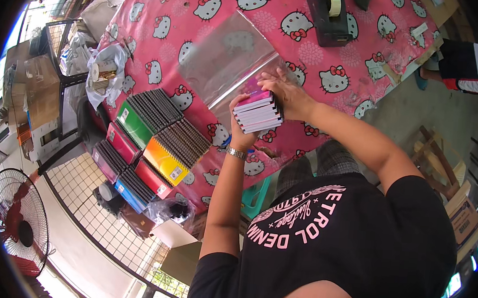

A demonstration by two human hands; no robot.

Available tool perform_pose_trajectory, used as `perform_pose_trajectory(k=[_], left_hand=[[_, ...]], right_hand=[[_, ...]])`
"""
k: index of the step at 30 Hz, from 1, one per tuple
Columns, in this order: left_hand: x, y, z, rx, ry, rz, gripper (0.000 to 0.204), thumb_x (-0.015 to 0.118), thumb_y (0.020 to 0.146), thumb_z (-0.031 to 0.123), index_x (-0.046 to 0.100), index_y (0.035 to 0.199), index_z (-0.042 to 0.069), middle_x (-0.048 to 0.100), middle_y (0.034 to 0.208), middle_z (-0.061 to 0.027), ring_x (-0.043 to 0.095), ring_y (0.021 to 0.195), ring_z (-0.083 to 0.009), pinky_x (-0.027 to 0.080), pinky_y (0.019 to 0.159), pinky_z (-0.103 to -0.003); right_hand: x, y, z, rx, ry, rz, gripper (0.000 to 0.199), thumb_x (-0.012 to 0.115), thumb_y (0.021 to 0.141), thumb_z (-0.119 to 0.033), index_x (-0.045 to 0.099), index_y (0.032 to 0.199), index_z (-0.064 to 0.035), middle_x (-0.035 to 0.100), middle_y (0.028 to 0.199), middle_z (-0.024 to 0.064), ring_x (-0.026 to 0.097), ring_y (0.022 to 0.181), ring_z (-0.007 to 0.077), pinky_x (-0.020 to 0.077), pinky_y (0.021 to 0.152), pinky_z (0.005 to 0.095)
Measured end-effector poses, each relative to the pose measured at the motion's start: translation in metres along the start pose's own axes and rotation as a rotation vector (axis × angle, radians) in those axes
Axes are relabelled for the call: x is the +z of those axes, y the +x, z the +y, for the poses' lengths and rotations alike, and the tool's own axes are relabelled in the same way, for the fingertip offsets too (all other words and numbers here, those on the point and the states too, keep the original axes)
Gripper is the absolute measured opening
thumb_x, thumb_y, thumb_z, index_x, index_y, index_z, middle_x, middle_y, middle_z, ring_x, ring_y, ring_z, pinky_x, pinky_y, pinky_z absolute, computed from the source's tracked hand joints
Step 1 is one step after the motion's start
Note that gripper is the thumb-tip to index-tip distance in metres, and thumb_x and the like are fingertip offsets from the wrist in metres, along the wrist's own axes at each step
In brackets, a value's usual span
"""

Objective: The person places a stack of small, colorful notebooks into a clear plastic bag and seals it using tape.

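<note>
The left hand (242,111) clasps a small stack of notebooks (259,112) at the mouth of a clear plastic bag (229,65) lying on the pink surface (323,55); the right hand (284,91) pinches the bag's edge open. The stack looks only partly inserted. Rows of spiral notebooks (156,138) wait unbagged.

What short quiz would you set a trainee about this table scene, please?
1. True or false: the left hand grips a stack of notebooks.
2. Which wrist bears the metal bracelet? A) left B) right
3. Fill in: the black tape dispenser stands on a ___ tablecloth.
Key: 1 true; 2 A; 3 pink.
</note>
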State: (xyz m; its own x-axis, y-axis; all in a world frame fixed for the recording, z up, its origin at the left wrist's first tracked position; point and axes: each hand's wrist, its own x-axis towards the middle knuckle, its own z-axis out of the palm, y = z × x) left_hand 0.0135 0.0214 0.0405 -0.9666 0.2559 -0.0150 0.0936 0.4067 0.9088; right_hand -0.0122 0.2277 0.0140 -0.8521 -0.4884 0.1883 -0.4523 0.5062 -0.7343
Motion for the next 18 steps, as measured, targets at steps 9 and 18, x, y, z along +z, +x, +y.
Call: perform_pose_trajectory(k=[9, 18], left_hand=[[-0.009, -0.001, -0.042, -0.07, -0.1, -0.119, 0.07, 0.076, 0.07, 0.005, 0.043, 0.131, 0.003, 0.05, 0.128, -0.0103, 0.053, 0.117, -0.0222, 0.043, 0.099, -0.032], [-0.07, 0.055, 0.019, -0.491, -0.507, 0.274, 0.065, 0.072, 0.078, 0.004, 0.041, 0.135, 0.002, 0.05, 0.129, -0.01, 0.052, 0.114, -0.0218, 0.046, 0.093, -0.036]], right_hand=[[-0.044, 0.027, -0.105, 0.01, -0.426, -0.068, 0.09, 0.076, 0.069, -0.048, 0.036, 0.135, -0.0001, 0.046, 0.128, 0.0164, 0.044, 0.124, 0.0332, 0.032, 0.109, 0.0434], [-0.027, 0.084, -0.052, 0.781, 0.279, 0.25, 0.083, 0.06, 0.077, -0.07, 0.055, 0.114, 0.0049, 0.066, 0.1, 0.0201, 0.064, 0.096, 0.0344, 0.0499, 0.084, 0.0432]])
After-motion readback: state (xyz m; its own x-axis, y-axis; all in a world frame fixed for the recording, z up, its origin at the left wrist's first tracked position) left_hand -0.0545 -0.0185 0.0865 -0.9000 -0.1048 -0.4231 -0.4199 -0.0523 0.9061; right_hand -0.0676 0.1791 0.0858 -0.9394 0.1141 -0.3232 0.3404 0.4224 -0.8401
